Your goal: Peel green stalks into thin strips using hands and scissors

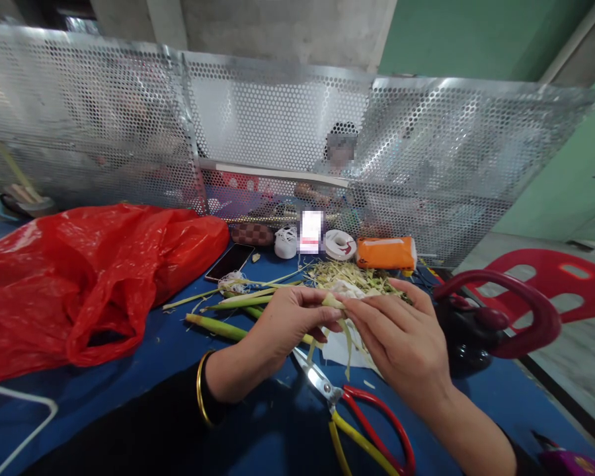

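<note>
My left hand [282,327] and my right hand [394,337] meet over the blue table [129,390], both pinching a pale green lemongrass stalk [333,301] at its tip. Thin peeled strips hang down from it between my hands. More green stalks [218,327] lie on the table to the left of my hands. A heap of peelings [352,274] lies just behind my hands. Scissors [357,413] with red and yellow handles lie below my hands, blades open.
A big red plastic bag [79,277] fills the left. A phone [229,262], tape roll [340,244] and orange packet [385,252] line the perforated metal screen [277,125]. A dark kettle with red handle [496,317] stands right. Another person sits behind the screen.
</note>
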A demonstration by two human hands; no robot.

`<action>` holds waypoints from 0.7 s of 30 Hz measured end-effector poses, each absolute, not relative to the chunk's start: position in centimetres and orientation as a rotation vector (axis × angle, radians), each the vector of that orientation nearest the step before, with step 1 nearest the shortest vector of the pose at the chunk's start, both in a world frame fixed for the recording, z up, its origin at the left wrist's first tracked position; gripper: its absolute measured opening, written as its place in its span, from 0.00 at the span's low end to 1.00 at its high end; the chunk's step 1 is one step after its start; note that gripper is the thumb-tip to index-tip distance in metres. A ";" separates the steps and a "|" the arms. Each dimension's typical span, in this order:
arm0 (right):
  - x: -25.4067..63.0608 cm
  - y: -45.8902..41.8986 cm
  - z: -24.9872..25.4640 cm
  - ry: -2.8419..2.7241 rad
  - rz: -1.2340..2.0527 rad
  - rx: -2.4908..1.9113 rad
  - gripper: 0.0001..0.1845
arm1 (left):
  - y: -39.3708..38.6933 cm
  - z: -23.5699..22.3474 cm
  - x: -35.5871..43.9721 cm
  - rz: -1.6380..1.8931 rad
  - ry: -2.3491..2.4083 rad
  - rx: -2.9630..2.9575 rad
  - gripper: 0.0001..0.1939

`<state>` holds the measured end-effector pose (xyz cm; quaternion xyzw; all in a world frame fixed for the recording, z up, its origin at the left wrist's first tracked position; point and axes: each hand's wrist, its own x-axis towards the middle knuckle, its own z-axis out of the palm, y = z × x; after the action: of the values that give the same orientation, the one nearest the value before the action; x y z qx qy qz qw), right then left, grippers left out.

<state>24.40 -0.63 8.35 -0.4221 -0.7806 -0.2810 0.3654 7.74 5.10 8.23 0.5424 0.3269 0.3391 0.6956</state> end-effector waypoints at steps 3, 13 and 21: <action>24.1 -0.6 8.3 -1.967 -0.726 -1.067 0.06 | 5.1 8.3 7.7 0.754 0.727 1.210 0.10; 23.8 -0.7 7.2 -1.812 -0.635 -1.132 0.04 | 5.0 7.9 7.8 0.730 0.683 1.188 0.08; 24.0 -0.5 7.4 -1.808 -0.474 -1.150 0.08 | 4.8 7.9 7.9 0.699 0.685 1.226 0.07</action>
<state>24.02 -0.55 7.36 -0.4664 -0.7331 -0.1924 0.4561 7.86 4.83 7.95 0.5519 0.3086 0.3150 0.7078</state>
